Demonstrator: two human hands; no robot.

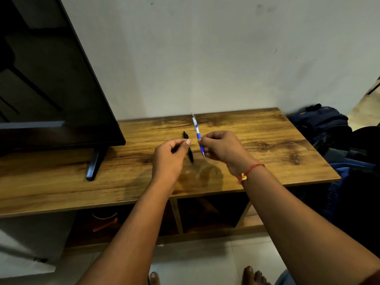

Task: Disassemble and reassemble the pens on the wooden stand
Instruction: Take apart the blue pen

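My right hand [221,147] pinches a blue and clear pen [197,133] near its lower end. The pen stands nearly upright over the wooden stand [267,145], tip toward the wall. A black pen [190,152] lies on the stand between my hands, partly behind my left thumb. My left hand [169,156] hovers just left of it with curled fingers, and thumb and forefinger seem to pinch a small dark pen part [176,148]. What that part is stays unclear.
A dark television [51,79] stands on the left half of the stand, one foot [94,163] near my left hand. A blue backpack [324,124] and cloth lie past the right edge. Open shelves [205,212] sit below the top.
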